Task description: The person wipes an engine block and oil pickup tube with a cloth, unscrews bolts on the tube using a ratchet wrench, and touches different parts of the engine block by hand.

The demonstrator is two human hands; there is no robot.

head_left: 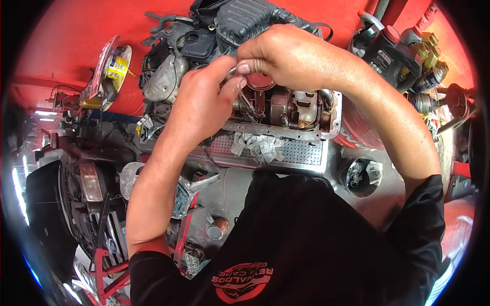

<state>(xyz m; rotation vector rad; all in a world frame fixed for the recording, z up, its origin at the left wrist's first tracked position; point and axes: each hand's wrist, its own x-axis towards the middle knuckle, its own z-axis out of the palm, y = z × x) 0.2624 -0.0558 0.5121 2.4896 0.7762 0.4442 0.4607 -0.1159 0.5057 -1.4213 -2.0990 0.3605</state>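
Both hands meet above an opened engine (280, 102), whose dark, oily crank parts show inside. My left hand (206, 94) is closed, thumb and fingers pinching a small metal piece (233, 70) whose kind I cannot make out. My right hand (280, 56) pinches the same small piece from the other side, its thumb touching it. Below the fingers, a thin metal rod (246, 100) slants down toward the engine; whether it joins the held piece is hidden. A crumpled, stained rag (259, 147) lies in front of the engine on a perforated metal bench top (301, 153).
Black plastic engine parts (245, 21) rise at the back. Oil bottles (390, 53) and a spray can (430, 79) crowd the right. A round bin (360, 178) with scraps stands on the floor, a tin can (218, 228) lower left. A vehicle front (92, 183) is at left.
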